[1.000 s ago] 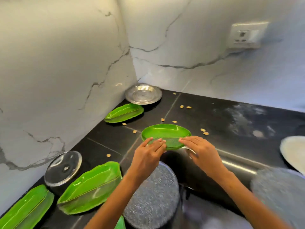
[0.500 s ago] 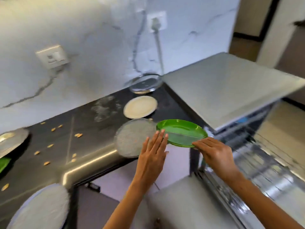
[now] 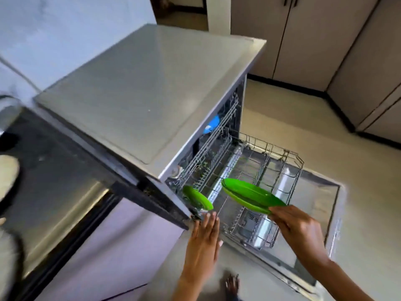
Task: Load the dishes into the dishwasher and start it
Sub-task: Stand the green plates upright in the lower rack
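- Here, a green plate (image 3: 252, 196) is gripped at its edge by the right hand (image 3: 300, 228), kept level over the lower rack (image 3: 293, 170) at centre right.
- The left hand (image 3: 205, 237) is held flat with straight fingers (image 3: 211, 218), empty, at lower centre.

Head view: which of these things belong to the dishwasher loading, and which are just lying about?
Part of the job:
green plate held by the right hand
second green plate already in the rack
pulled-out lower rack
open left hand

Lying about:
cream plate on the dark counter
cupboards
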The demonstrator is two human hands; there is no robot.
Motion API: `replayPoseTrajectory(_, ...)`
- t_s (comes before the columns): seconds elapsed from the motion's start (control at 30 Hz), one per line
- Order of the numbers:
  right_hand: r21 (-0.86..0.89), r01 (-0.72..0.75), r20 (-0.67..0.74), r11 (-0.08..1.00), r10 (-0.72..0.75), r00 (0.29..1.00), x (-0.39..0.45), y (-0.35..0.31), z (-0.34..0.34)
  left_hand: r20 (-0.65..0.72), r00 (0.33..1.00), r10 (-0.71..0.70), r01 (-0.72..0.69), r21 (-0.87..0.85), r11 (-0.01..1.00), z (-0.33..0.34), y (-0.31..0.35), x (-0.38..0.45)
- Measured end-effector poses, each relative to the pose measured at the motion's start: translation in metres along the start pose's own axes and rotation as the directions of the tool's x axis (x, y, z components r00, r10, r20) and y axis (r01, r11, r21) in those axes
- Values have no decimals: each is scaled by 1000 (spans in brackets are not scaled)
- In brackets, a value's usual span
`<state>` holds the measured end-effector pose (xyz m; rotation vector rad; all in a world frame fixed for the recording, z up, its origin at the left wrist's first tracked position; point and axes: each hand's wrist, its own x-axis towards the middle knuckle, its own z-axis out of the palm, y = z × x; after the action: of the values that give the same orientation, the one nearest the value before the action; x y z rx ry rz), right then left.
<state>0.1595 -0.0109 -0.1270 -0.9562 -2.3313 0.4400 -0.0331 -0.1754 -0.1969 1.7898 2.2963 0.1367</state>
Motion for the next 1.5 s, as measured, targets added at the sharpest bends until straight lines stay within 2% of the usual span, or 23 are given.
replayPoseTrajectory(0.1, 13, -53, 55, 999, 52, 997, 8, 34, 71, 138, 990, 11, -13, 19, 1000, 72, -25, 34)
replayPoseTrajectory(0.3, 124, -279, 305, 952, 231, 924, 50, 80, 200, 233, 968, 97, -117, 72, 990, 181, -73, 81)
replayPoseTrajectory(0.4, 165, -341, 437, 926, 241, 866, 76, 92, 245, 293, 946, 138, -165, 67, 984, 208, -82, 92)
replayPoseTrajectory(0.53, 163, -348, 550, 923, 208, 809, 98, 95, 284, 356, 913, 201, -232, 45, 972, 227, -88, 96)
replayPoseTrajectory(0.73, 143, -360, 653, 922, 185, 735, 112, 90, 319, 324, 900, 291, -329, 68, 942, 232, -95, 101)
replayPoseTrajectory(0.93, 33, -347, 674, 937, 236, 700, 115, 83, 337, 376, 881, 288, -332, 58, 941, 232, -100, 105)
replayPoseTrajectory(1.2, 31, -333, 673, 943, 226, 704, 115, 74, 352, 413, 878, 243, -288, 49, 956, 234, -97, 101)
replayPoseTrajectory(1.37, 124, -350, 650, 928, 191, 736, 134, 75, 338, 406, 887, 220, -262, 51, 964, 234, -97, 101)
replayPoseTrajectory(1.5, 101, -350, 688, 931, 189, 701, 136, 71, 337, 477, 865, 157, -189, 20, 982, 228, -92, 104)
